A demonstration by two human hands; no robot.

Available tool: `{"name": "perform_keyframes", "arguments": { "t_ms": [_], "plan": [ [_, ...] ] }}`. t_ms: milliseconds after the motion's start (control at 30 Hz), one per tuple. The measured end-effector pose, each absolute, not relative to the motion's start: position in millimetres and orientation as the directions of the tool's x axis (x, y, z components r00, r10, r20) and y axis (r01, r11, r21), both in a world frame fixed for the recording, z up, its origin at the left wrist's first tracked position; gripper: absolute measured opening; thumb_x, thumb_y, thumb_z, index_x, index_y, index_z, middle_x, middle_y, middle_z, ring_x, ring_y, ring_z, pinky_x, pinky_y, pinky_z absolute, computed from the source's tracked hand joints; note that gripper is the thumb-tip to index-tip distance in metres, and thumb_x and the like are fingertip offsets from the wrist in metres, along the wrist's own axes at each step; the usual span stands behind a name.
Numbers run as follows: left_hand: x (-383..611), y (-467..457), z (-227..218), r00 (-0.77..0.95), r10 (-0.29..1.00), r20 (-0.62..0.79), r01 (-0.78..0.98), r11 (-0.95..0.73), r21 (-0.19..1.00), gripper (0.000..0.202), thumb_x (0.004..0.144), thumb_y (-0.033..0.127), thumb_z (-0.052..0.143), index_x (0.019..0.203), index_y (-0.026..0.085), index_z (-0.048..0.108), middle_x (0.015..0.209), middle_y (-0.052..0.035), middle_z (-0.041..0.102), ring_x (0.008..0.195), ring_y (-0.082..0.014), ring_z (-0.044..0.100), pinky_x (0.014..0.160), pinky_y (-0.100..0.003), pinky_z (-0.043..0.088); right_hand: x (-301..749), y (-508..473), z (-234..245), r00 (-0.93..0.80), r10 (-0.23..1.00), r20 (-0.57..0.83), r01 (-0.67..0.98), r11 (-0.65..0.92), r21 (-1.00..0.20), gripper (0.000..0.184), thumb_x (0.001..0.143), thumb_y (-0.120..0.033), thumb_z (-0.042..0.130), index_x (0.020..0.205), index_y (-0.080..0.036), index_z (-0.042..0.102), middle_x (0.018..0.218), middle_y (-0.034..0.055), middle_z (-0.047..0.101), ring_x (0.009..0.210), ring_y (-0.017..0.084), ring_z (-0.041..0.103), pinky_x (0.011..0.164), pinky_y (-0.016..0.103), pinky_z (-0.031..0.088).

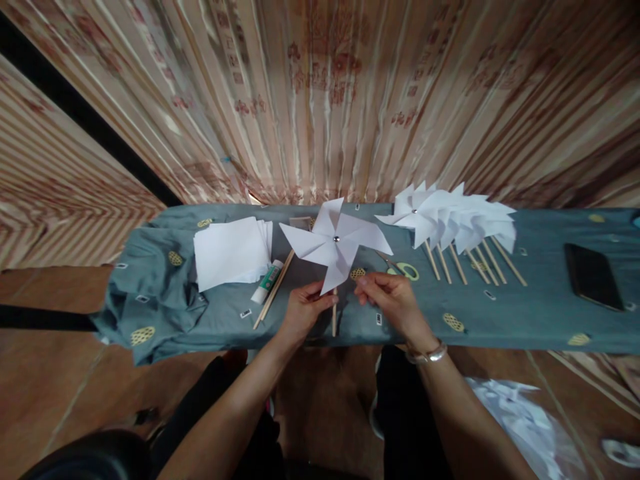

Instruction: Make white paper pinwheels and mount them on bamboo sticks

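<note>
A white paper pinwheel [327,250] with a round silver pin at its centre stands in front of me on a wooden stick [335,323]. My left hand [303,310] is closed on the stick just under the blades. To the right of the stick, apart from it, my right hand [387,297] has its fingers curled together in a pinch. Whether anything small is between those fingertips cannot be made out. Behind the right hand lie scissors [409,271] with light green handles, partly hidden by the pinwheel and the hand.
Left on the cloth-covered table [310,337] lie a stack of white paper [230,253], a glue stick [267,281] and loose wooden sticks [273,293]. Several finished pinwheels [455,217] overlap at the right. Farther right is a dark phone [593,277]. A plastic bag [520,420] lies on the floor.
</note>
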State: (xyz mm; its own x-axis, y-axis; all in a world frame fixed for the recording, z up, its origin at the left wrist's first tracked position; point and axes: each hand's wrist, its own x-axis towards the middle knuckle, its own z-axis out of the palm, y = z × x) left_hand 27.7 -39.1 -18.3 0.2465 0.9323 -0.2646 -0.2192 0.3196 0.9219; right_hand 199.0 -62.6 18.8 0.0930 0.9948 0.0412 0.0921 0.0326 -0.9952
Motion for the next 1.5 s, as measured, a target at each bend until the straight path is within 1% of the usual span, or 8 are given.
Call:
{"name": "perform_keyframes", "arguments": {
  "t_ms": [100,200,333,467,733,1167,1367,1500],
  "plan": [
    [27.8,-39.3,-19.4,0.234,0.931,-0.279,-0.222,0.330,0.917,0.027,0.049,0.028,0.088,0.071,0.017,0.077,0.069,0.0012,0.070,0.069,-0.0144,0.061,0.072,-0.026,0.048,218.0,-59.3,19.3,0.291,0.954,0.064,0.048,0.053,-0.997,0.043,0.073,-0.061,0.073,0.057,-0.021,0.069,0.050,0.0004,0.062,0.048,0.012,0.049,0.049,0.026,0.038],
    [28.0,-40.0,-18.9,0.255,0.922,-0.291,-0.217,0.348,0.912,0.026,0.050,0.028,0.088,0.071,0.017,0.078,0.069,0.0007,0.071,0.068,-0.0141,0.062,0.073,-0.026,0.050,233.3,-54.5,15.3,0.513,0.853,0.099,0.014,0.107,-0.994,0.037,0.073,-0.056,0.075,0.061,-0.021,0.069,0.057,0.0002,0.066,0.052,0.011,0.052,0.053,0.026,0.040],
    [28.0,-40.3,-19.6,0.290,0.904,-0.315,-0.222,0.384,0.896,0.036,0.048,0.028,0.090,0.080,0.018,0.080,0.073,-0.0009,0.074,0.068,-0.0143,0.063,0.073,-0.027,0.052,242.4,-49.7,11.9,0.638,0.749,0.178,0.109,0.140,-0.984,0.030,0.073,-0.051,0.076,0.075,-0.021,0.072,0.068,0.0004,0.071,0.063,0.015,0.059,0.062,0.028,0.045],
    [28.8,-39.8,-21.5,0.284,0.900,-0.331,-0.217,0.397,0.892,0.041,0.044,0.025,0.093,0.082,0.018,0.080,0.070,-0.0002,0.073,0.064,-0.0122,0.062,0.072,-0.027,0.052,244.2,-48.1,12.8,0.635,0.740,0.222,0.200,0.120,-0.972,0.032,0.073,-0.052,0.074,0.078,-0.021,0.071,0.071,0.0015,0.071,0.068,0.017,0.062,0.067,0.030,0.048],
    [31.2,-41.0,-20.3,0.300,0.890,-0.344,-0.220,0.415,0.883,0.040,0.043,0.029,0.093,0.079,0.018,0.080,0.069,-0.0006,0.073,0.063,-0.0117,0.062,0.069,-0.026,0.052,252.4,-45.2,11.3,0.614,0.747,0.255,0.241,0.130,-0.962,0.034,0.073,-0.051,0.075,0.088,-0.020,0.074,0.084,0.0039,0.074,0.083,0.020,0.064,0.079,0.034,0.049],
    [27.4,-39.3,-20.2,0.302,0.893,-0.334,-0.229,0.408,0.884,0.039,0.045,0.025,0.091,0.082,0.017,0.080,0.071,-0.0003,0.073,0.064,-0.0119,0.062,0.071,-0.027,0.052,245.3,-46.4,4.3,0.588,0.792,0.162,0.126,0.108,-0.986,0.020,0.069,-0.042,0.078,0.075,-0.023,0.076,0.078,0.0005,0.074,0.074,0.017,0.064,0.074,0.031,0.049],
    [28.0,-41.3,-19.0,0.358,0.863,-0.356,-0.232,0.451,0.862,0.039,0.046,0.025,0.091,0.083,0.018,0.080,0.072,-0.0011,0.074,0.064,-0.0116,0.062,0.071,-0.026,0.050,247.0,-43.5,8.2,0.603,0.787,0.126,0.056,0.116,-0.992,0.022,0.066,-0.043,0.082,0.073,-0.023,0.075,0.072,-0.0012,0.072,0.068,0.014,0.060,0.067,0.028,0.047],
    [29.1,-42.2,-19.3,0.368,0.856,-0.363,-0.238,0.464,0.853,0.039,0.045,0.025,0.092,0.082,0.019,0.080,0.074,-0.0020,0.075,0.065,-0.0120,0.063,0.071,-0.026,0.051,247.0,-43.2,9.5,0.545,0.836,0.064,-0.017,0.088,-0.996,0.030,0.067,-0.051,0.081,0.073,-0.023,0.075,0.071,-0.0009,0.072,0.066,0.013,0.060,0.065,0.026,0.046]
  ]
}}
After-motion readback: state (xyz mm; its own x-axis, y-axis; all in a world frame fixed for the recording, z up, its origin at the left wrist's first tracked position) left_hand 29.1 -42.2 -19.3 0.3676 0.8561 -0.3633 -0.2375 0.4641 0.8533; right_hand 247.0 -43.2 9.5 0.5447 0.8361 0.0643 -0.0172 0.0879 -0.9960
